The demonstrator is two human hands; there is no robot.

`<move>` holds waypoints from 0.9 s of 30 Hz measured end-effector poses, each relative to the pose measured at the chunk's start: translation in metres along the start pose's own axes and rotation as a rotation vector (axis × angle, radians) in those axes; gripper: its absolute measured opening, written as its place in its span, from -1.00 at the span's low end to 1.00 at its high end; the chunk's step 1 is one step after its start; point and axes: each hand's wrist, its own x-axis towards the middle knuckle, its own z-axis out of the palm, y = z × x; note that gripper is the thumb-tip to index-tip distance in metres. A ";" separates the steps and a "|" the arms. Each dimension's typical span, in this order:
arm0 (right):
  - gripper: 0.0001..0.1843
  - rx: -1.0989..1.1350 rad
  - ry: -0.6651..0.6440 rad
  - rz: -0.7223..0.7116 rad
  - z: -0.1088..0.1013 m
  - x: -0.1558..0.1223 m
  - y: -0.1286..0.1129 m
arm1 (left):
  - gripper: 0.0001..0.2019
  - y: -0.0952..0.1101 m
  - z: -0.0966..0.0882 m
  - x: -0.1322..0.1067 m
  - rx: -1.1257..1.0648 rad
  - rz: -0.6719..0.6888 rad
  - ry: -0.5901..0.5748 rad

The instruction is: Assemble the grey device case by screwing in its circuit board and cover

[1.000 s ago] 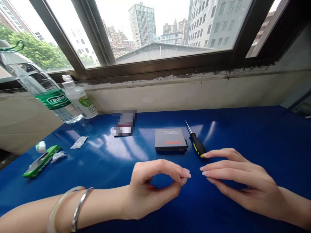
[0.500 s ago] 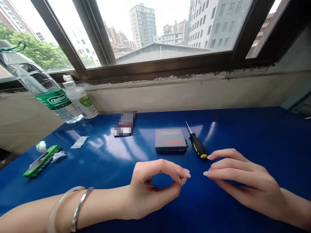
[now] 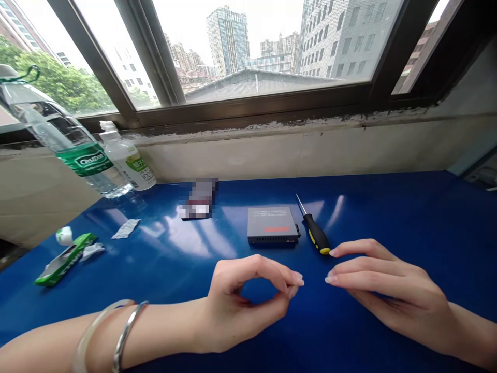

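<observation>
Zero items were gripped: screwdriver (image 3: 316, 234) was laid diagonally, handle end just beside the open right hand (image 3: 392, 292); left hand (image 3: 248, 305) was curled shut, farther off.

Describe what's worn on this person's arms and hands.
Both arms are bare, with no sleeves or gloves. The left hand has no ring in view, and its forearm carries a wide, pale translucent bangle and a thin silver bangle. The right hand wears nothing visible. Fingernails are long and rounded.

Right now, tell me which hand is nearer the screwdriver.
Right hand: nearer, reaching to the handle end of the screwdriver, lower right of it. Left hand: farther, lower left of it.
</observation>
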 end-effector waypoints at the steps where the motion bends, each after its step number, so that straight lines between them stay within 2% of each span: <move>1: -0.69 0.002 0.003 0.004 0.000 0.000 0.000 | -0.79 0.000 0.000 0.000 -0.001 0.000 0.002; 14: -0.71 -0.002 -0.001 0.015 0.001 -0.001 0.000 | -0.82 0.002 0.002 0.001 -0.020 -0.037 0.024; 21: -0.73 -0.002 0.004 0.009 0.002 0.001 -0.001 | -0.88 0.005 -0.002 0.004 0.041 0.017 -0.035; 27: -0.73 0.005 -0.016 0.006 0.001 -0.001 -0.001 | -0.83 0.003 -0.003 0.003 0.037 0.074 -0.070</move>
